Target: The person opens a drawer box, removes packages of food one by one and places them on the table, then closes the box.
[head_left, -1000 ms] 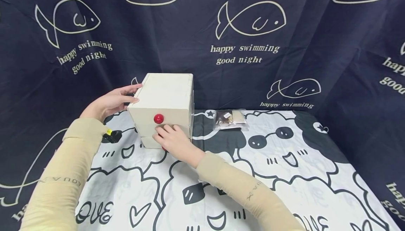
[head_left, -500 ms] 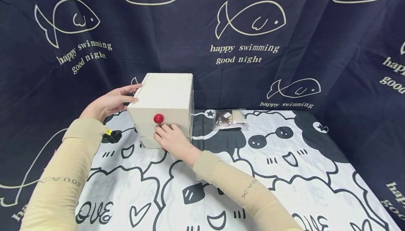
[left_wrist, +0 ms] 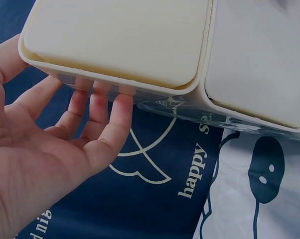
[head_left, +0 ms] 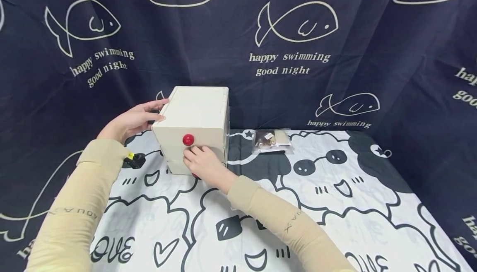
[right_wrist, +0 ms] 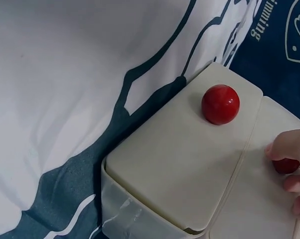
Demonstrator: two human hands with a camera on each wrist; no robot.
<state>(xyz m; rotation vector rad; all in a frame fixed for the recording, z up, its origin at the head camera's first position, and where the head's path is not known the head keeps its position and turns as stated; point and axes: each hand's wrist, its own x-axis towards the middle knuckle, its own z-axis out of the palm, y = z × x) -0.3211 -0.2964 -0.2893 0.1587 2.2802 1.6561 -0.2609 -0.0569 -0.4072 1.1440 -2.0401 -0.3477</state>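
Observation:
A small white drawer cabinet (head_left: pixel 197 107) stands on the cloth, its stacked drawers pushed in flush. The top drawer has a red knob (head_left: pixel 188 140) on its front, and the bottom drawer's red knob (right_wrist: pixel 220 104) shows in the right wrist view. My right hand (head_left: pixel 208 166) pinches the middle drawer's red knob (right_wrist: pixel 285 167) between thumb and fingers, mostly covering it. My left hand (head_left: pixel 128 123) braces the cabinet's left side with extended, spread fingers, thumb near the top edge. In the left wrist view, several fingertips (left_wrist: pixel 122 104) press against its clear side wall.
A clear plastic packet (head_left: pixel 272 140) with dark and beige contents lies right of the cabinet. A black device with a yellow label (head_left: pixel 135 160) sits by the left wrist. Printed cloth (head_left: pixel 313 230) covers the table, and a dark blue fish-print curtain (head_left: pixel 294 94) hangs close behind.
The right hand has shifted slightly left, its fingers drawn closer together at the middle knob. The left hand stays on the cabinet's side. The head view has shifted slightly.

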